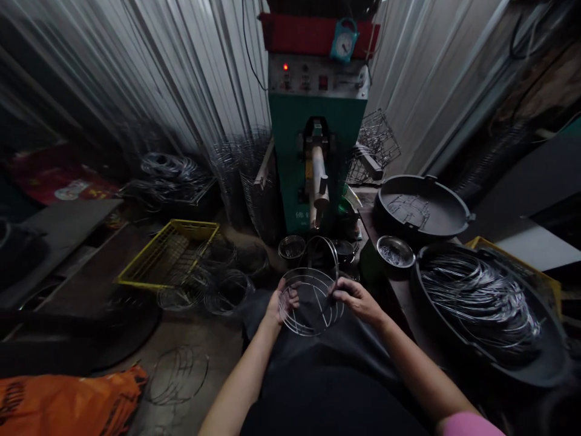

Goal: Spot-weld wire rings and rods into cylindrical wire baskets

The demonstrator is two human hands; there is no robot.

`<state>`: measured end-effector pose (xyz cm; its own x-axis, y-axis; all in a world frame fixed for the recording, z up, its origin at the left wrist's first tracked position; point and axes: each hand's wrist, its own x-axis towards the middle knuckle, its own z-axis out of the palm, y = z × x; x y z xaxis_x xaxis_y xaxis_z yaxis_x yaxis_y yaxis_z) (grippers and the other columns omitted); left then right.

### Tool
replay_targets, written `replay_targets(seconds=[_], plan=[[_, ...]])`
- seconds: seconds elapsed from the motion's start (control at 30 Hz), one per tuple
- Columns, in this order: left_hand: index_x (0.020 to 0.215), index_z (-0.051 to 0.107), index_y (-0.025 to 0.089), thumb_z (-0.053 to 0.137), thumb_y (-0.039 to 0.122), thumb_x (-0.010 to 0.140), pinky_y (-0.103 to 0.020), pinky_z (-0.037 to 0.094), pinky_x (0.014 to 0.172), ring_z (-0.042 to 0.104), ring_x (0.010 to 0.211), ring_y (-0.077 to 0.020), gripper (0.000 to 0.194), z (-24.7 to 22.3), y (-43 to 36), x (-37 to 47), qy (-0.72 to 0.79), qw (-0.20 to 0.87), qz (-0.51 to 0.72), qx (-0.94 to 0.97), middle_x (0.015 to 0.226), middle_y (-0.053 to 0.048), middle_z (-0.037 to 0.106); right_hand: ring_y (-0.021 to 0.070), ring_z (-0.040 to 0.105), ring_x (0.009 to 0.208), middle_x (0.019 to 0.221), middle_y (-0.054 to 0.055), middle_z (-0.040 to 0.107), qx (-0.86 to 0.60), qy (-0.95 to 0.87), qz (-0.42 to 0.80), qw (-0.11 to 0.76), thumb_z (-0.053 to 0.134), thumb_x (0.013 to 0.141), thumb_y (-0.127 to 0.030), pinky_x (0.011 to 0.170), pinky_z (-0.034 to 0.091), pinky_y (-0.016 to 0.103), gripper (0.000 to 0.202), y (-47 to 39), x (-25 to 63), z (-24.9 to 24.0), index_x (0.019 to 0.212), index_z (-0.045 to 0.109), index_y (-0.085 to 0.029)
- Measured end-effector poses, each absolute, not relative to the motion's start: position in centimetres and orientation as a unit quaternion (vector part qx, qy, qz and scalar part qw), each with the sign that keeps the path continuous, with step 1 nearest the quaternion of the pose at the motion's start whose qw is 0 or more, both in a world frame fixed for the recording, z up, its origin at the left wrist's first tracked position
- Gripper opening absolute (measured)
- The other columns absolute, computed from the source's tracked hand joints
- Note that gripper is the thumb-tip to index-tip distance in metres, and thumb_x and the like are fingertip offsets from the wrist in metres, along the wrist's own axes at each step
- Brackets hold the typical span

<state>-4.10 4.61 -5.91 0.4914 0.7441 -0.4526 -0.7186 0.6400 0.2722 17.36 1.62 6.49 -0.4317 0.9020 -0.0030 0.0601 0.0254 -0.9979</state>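
Observation:
A round wire rack (313,333), made of thin metal rings with straight wires across, is held tilted over my lap. My left hand (278,303) grips its left side, with the fingers behind the wires. My right hand (358,298) is closed, thumb and fingers pinched at the rack's right edge. An upright metal ring (336,257) rises just behind the rack and comes down by my right fingertips; whether it is joined to the rack I cannot tell. Beyond stands a green machine (290,151) with a thick metal arm (319,172) pointing down towards the rack.
Right of me, a large dark pan (554,357) holds many wire rings, beside a small metal bowl (396,251) and another pan (422,206). On the left are a yellow wire basket (167,283), loose wire rings (229,290) and an orange sack (68,399).

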Motion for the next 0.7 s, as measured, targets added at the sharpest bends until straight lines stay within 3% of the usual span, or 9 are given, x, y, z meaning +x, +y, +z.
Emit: replay_targets(seconds=[0.13,0.27,0.4,0.57,0.7], plan=[[0.092,0.060,0.009,0.040,0.045,0.082,-0.023,0.036,0.041,0.045,0.037,-0.0103,0.043,-7.8,4.3,-3.6,0.340,0.859,0.377,0.059,0.049,-0.002,0.052,0.0126,0.055,0.069,0.074,0.001,0.058,-0.397,-0.618,0.556,0.389,0.052,0.079,-0.035,0.068,0.047,0.028,0.018,1.6,16.0,5.2,0.087,0.057,-0.019],[0.094,0.061,0.009,0.041,0.042,0.082,-0.023,0.035,0.040,0.046,0.035,-0.0112,0.041,-9.2,4.1,-3.8,0.359,0.858,0.363,0.052,0.048,-0.003,0.056,0.0153,0.055,0.082,0.088,0.003,0.060,-0.386,-0.679,0.523,0.342,0.057,0.075,-0.031,0.077,0.046,0.030,0.025,1.4,15.4,3.0,0.098,0.058,-0.021],[0.098,0.059,0.012,0.044,0.050,0.078,-0.024,0.038,0.042,0.052,0.039,-0.0136,0.045,-9.7,4.9,-4.4,0.360,0.863,0.349,0.062,0.054,-0.006,0.061,0.0174,0.057,0.085,0.092,0.003,0.062,-0.393,-0.685,0.523,0.321,0.058,0.074,-0.031,0.078,0.047,0.033,0.027,1.6,15.0,1.8,0.100,0.060,-0.022],[0.100,0.056,0.009,0.038,0.061,0.075,-0.033,0.046,0.054,0.062,0.056,-0.0209,0.060,-9.3,5.7,-5.2,0.337,0.867,0.359,0.077,0.066,-0.011,0.065,0.0161,0.058,0.080,0.087,0.002,0.062,-0.435,-0.619,0.542,0.366,0.061,0.071,-0.031,0.071,0.050,0.030,0.030,2.8,14.5,1.5,0.099,0.062,-0.022],[0.098,0.054,0.007,0.037,0.058,0.077,-0.036,0.047,0.071,0.063,0.079,-0.0238,0.058,-9.1,3.3,-5.8,0.326,0.852,0.409,0.018,0.081,-0.016,0.065,0.0154,0.058,0.078,0.088,0.002,0.062,-0.444,-0.593,0.545,0.393,0.062,0.069,-0.031,0.069,0.051,0.029,0.028,3.3,14.5,1.2,0.096,0.064,-0.022]])
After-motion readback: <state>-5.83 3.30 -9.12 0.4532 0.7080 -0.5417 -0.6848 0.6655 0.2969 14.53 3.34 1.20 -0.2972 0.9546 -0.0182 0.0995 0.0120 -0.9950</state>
